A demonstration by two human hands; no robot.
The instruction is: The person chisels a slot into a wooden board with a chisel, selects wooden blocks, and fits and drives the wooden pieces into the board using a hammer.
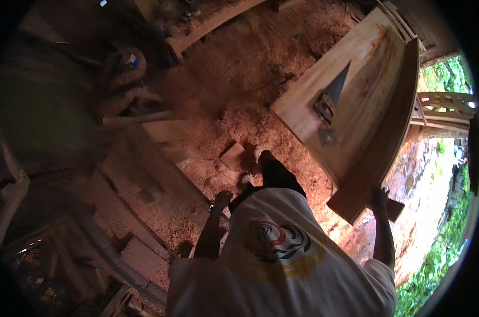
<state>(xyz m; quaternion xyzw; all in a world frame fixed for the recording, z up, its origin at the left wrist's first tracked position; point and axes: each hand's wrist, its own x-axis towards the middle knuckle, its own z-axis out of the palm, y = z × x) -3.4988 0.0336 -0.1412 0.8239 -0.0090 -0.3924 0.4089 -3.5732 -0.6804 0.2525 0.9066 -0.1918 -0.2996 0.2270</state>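
My left hand (223, 199) hangs low beside my hip, near the edge of a long wooden plank, with something shiny at the wrist. It is too dark to make out its fingers. At the right, my right hand (379, 197) grips the near end of a long, curved reddish board (383, 138). That board lies along the right side of a broad, pale wooden panel (324, 98). On the panel rest a dark hand tool (324, 108), a pointed grey triangular piece (338, 83) and a small dark square piece (327, 137).
Wood shavings cover the floor (234, 124), where a small square block (233, 156) lies by my foot. Planks (149, 169) are stacked at the left. A curved timber (218, 24) lies at the top. Carved wood (445, 99) and greenery show at the right.
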